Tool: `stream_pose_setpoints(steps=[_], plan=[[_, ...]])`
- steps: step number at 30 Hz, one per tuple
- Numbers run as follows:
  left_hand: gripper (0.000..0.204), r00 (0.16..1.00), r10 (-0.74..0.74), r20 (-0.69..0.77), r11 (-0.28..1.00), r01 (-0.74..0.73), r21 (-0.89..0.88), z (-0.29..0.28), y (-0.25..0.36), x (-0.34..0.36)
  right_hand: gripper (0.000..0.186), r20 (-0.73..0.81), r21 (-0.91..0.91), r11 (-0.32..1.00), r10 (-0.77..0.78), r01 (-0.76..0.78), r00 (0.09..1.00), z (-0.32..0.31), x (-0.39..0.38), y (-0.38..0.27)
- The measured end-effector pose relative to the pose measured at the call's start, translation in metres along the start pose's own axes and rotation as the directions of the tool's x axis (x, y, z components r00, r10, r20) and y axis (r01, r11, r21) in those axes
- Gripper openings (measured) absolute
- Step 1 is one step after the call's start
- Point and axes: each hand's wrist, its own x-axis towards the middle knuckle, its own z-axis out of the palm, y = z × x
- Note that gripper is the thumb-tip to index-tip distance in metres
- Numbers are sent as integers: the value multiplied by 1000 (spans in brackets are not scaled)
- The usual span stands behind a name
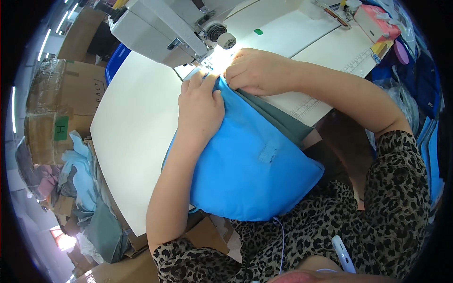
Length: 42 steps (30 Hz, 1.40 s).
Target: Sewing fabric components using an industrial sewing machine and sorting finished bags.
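A large piece of blue fabric (245, 174) hangs from the sewing machine (165, 35) over the table's near edge into my lap. It has a small stitched patch (268, 153) on it. Close to the bright needle area, my left hand (200, 106) grips the blue fabric, its fingers bent over the cloth. My right hand (257, 71) is closed on the fabric's upper edge just right of the needle. Dark green fabric (281, 118) lies under the blue along its right side. Glare and my fingers hide the exact spot under the needle.
The white table (127, 137) spreads to both sides, with a printed ruler scale (306, 106) on the right. A green scrap (258, 32) lies behind. Cardboard boxes (71, 89) and loose cloth (82, 165) stand left; a pink tissue pack (377, 23) sits far right.
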Motion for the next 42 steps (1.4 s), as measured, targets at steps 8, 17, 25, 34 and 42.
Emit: stream_pose_setpoints(steps=[8, 17, 25, 34, 42], plan=[[32, 997, -4, -75, 999, 8, 48, 7, 1, -4, 9, -28, -45, 999, -15, 14, 999, 1, 1, -3], [30, 999, 9, -35, 995, -5, 103, 5, 6, -1, 7, -60, 9, 1000, 1, -1, 998, 2, -2, 2], [30, 999, 19, -47, 992, -13, 127, 7, 9, -1, 7, -43, -29, 999, 15, -16, 999, 1, -4, 1], [31, 1000, 13, -9, 983, -11, 181, 9, 6, -1, 7, -68, 7, 1000, 19, -19, 997, 6, -4, 3], [32, 998, -39, 58, 986, 30, 164, 1, 3, -3, 5, -97, 28, 1000, 7, -4, 995, 7, 1, 2]])
